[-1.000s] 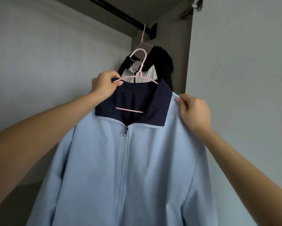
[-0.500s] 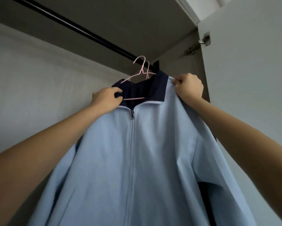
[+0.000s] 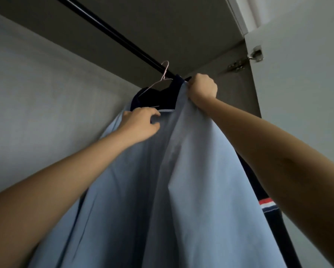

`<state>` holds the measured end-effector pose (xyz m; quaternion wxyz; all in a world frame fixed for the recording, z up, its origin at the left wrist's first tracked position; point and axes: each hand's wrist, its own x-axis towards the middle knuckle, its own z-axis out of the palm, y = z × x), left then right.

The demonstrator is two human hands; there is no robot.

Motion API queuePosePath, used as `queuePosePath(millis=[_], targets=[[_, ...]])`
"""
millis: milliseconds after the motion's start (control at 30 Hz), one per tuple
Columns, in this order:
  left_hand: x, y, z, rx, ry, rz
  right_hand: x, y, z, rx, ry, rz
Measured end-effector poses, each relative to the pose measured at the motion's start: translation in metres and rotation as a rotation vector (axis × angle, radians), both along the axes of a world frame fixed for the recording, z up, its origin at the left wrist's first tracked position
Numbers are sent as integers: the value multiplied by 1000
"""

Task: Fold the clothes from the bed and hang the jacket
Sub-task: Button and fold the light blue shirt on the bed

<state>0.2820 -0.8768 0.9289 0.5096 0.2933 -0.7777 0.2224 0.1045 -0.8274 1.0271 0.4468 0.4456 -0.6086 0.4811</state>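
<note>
Hanging step, nearly done by the look of it. Light-blue jacket [image 3: 191, 171] w/ navy collar [image 3: 158, 97] sits on a pink wire hanger [image 3: 151, 87], up at the far right end of the black wardrobe rod [image 3: 123, 38], close to the cupboard's side panel. Hanger hook [image 3: 165, 69] looks looped over the rod. Can't confirm it's fully seated, as the contact spot is tiny in the head view.

Right hand [image 3: 202, 87]: fist clamped on the jacket's shoulder fabric right by the collar, just under the rod, prob taking the weight there. Left hand [image 3: 141, 122]: lower, on the jacket front just below the collar edge, fingers loosely bent, thumb & index apart w/ fabric showing between. It touches the cloth for sure; whether it pinches anything, can't tell.

Behind the jacket, on the right, a dark garment [image 3: 266, 207] w/ a red/white/blue stripe hangs too, close against the jacket's back. Metal hinge [image 3: 256, 56] shows at top right, on the open wardrobe door [image 3: 307, 93].

Progress, as a judgement: jacket is on the hanger & at the rod, so the hang part is approx at its last bit. Left to do: let go w/ both hands, check the hook holds, maybe square the shoulders & smooth the front, which bunches into a long fold down the middle. Folding part: bed & clothes not in view, so no way to say if it's done.
</note>
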Motion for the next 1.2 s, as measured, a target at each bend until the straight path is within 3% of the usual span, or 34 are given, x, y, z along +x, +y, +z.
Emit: queuePosePath(millis=[267,433,533,634,867,1000,1100,1200], targets=[[-15,-24,-16,40,-14,-104,-34,10,4,136,276,-267],[-74,-41,-48,335,-25,-412,-17,24,-29,336,246,-609],[-120,-19,-77,386,-23,-583,-2,40,-102,672,229,-472],[-155,-12,-128,371,-109,-565,-19,73,-186,893,308,-465],[-184,31,-333,767,-697,-365,-121,139,-357,1568,260,-577],[-158,73,-388,1024,-818,-387,-114,169,-391,1668,206,-553],[-121,105,-419,1083,-838,-313,-78,194,-411,1702,194,-429],[-65,146,-461,1166,-730,-195,-40,214,-452,1663,422,-221]])
